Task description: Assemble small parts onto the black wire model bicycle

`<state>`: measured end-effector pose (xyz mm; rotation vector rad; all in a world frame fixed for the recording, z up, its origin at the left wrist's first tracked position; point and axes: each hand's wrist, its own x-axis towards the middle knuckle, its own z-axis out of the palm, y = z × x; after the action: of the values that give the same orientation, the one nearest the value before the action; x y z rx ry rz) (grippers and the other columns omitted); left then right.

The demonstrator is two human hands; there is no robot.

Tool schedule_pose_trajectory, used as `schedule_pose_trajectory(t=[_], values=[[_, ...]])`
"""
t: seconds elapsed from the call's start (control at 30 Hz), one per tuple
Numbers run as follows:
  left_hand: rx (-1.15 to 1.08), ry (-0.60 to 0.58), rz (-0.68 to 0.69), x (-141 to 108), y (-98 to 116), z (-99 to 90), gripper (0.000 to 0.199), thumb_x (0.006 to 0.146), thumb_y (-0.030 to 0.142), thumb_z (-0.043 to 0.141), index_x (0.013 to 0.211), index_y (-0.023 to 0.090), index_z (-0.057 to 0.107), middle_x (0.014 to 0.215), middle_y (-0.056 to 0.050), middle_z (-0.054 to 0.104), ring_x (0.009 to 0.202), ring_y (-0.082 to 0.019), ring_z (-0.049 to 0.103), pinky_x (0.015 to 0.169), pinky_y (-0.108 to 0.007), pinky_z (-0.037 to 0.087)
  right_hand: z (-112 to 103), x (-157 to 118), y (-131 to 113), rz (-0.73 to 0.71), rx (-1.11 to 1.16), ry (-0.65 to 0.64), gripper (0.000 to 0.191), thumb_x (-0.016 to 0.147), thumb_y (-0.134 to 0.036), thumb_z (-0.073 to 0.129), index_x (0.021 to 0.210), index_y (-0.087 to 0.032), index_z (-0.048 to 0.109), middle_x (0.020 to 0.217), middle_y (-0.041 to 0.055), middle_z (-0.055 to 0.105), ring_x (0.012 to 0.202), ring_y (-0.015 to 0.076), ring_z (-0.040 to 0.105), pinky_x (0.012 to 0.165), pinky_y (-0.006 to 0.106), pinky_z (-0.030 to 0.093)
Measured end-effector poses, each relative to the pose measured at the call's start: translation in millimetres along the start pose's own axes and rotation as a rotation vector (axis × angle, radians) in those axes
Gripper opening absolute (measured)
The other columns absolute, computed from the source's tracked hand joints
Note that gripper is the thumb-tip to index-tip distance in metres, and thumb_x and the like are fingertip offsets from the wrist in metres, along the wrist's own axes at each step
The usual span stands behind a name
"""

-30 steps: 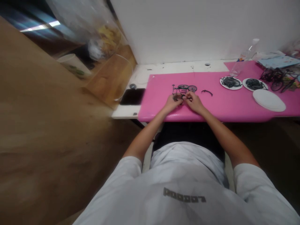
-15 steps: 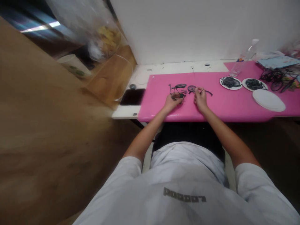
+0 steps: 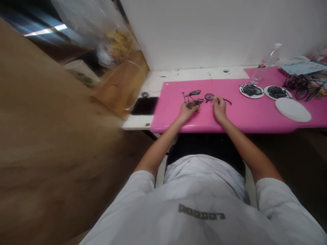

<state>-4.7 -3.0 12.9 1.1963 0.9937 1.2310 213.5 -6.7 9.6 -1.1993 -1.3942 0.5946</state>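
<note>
Bicycle (image 3: 196, 102) partly behind left hand (image 3: 186, 112)

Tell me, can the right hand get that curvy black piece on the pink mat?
Probably yes. The curvy black piece lies on the pink mat right beside the right hand, and nothing seems to block it. I can't tell whether those fingers are free.

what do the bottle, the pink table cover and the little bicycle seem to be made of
Bottle: probably clear, glossy plastic; it looks see-through. Pink table cover: likely smooth vinyl or similar sheeting; its front edge shines. Model bicycle: dark plastic or painted metal; its thin frame is too small to tell.
</note>
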Motion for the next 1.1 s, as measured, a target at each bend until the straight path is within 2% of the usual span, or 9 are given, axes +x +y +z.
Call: schedule_pose_trajectory(t=[0.1, 0.17, 0.23, 0.33, 0.5, 0.6, 0.83, 1.0, 1.1], values=[[-0.006, 0.051, 0.013, 0, 1, -0.6, 0.042, 0.081, 0.021, 0.099, 0.12, 0.016, 0.085, 0.121, -0.016, 0.091, 0.103, -0.025, 0.087, 0.099, -0.041, 0.072, 2, -4, -3, -0.012, -0.114, 0.014, 0.059, 0.1, -0.085, 0.07, 0.098, -0.026, 0.077, 0.074, 0.0005, 0.057, 0.075, 0.0242, 0.057, 0.074, 0.04, 0.055], [0.0, 0.064, 0.007, 0, 2, -1.6, 0.046, 0.08, 0.018, 0.099, 0.123, 0.016, 0.084, 0.124, -0.017, 0.09, 0.105, -0.025, 0.087, 0.1, -0.041, 0.072, 1, -7, -7, -0.013, -0.177, -0.098, 0.051, 0.099, -0.076, 0.076, 0.098, -0.025, 0.082, 0.067, -0.0023, 0.052, 0.069, 0.0224, 0.052, 0.072, 0.039, 0.052], [0.009, 0.063, 0.001, -1, 3, -2.5, 0.051, 0.077, 0.016, 0.1, 0.126, 0.016, 0.084, 0.126, -0.017, 0.09, 0.107, -0.025, 0.087, 0.102, -0.04, 0.071, -3, -8, -13, -0.042, -0.226, -0.238, 0.046, 0.099, -0.069, 0.078, 0.1, -0.024, 0.086, 0.066, -0.0017, 0.056, 0.067, 0.0216, 0.052, 0.073, 0.039, 0.05], [0.014, 0.067, 0.014, -1, 3, -3.1, 0.054, 0.075, 0.015, 0.1, 0.126, 0.016, 0.083, 0.13, -0.018, 0.089, 0.114, -0.026, 0.087, 0.104, -0.04, 0.07, -15, -6, -20, -0.111, -0.273, -0.449, 0.036, 0.099, -0.059, 0.081, 0.106, -0.025, 0.091, 0.079, 0.0038, 0.076, 0.07, 0.0223, 0.059, 0.077, 0.04, 0.053], [0.021, 0.048, 0.026, 0, 0, -3.0, 0.051, 0.078, 0.015, 0.098, 0.126, 0.015, 0.082, 0.127, -0.018, 0.089, 0.112, -0.026, 0.087, 0.103, -0.039, 0.07, -24, 0, -19, -0.211, -0.349, -0.585, 0.016, 0.099, -0.041, 0.082, 0.096, -0.029, 0.092, 0.103, 0.0088, 0.09, 0.093, 0.0309, 0.077, 0.092, 0.045, 0.058], [0.025, 0.032, 0.028, 1, -2, -3.3, 0.048, 0.08, 0.015, 0.096, 0.125, 0.015, 0.081, 0.126, -0.018, 0.089, 0.105, -0.024, 0.087, 0.1, -0.038, 0.07, -21, 1, -15, -0.268, -0.388, -0.618, 0.016, 0.1, -0.031, 0.076, 0.093, -0.031, 0.091, 0.106, 0.0079, 0.091, 0.1, 0.0319, 0.079, 0.097, 0.046, 0.058], [0.032, 0.007, 0.044, 3, -4, -3.4, 0.046, 0.079, 0.017, 0.096, 0.123, 0.016, 0.082, 0.124, -0.018, 0.089, 0.105, -0.025, 0.086, 0.1, -0.04, 0.069, -21, -9, -21, -0.385, -0.536, -0.627, 0.026, 0.102, -0.016, 0.067, 0.101, -0.028, 0.089, 0.102, 0.0081, 0.084, 0.092, 0.027, 0.074, 0.084, 0.038, 0.052], [0.043, 0.018, 0.059, 4, -4, -3.5, 0.047, 0.076, 0.017, 0.098, 0.12, 0.018, 0.082, 0.121, -0.017, 0.089, 0.112, -0.027, 0.086, 0.106, -0.044, 0.069, -16, -16, -23, -0.454, -0.659, -0.641, 0.024, 0.107, -0.016, 0.062, 0.105, -0.026, 0.084, 0.105, 0.0105, 0.08, 0.099, 0.0288, 0.073, 0.082, 0.038, 0.05], [0.049, 0.026, 0.067, 6, -6, -4.0, 0.048, 0.074, 0.016, 0.099, 0.119, 0.018, 0.082, 0.123, -0.016, 0.088, 0.115, -0.027, 0.085, 0.108, -0.043, 0.068, -12, -17, -18, -0.433, -0.623, -0.624, 0.023, 0.106, -0.014, 0.061, 0.109, -0.026, 0.081, 0.11, 0.0112, 0.082, 0.105, 0.03, 0.075, 0.087, 0.038, 0.053]])
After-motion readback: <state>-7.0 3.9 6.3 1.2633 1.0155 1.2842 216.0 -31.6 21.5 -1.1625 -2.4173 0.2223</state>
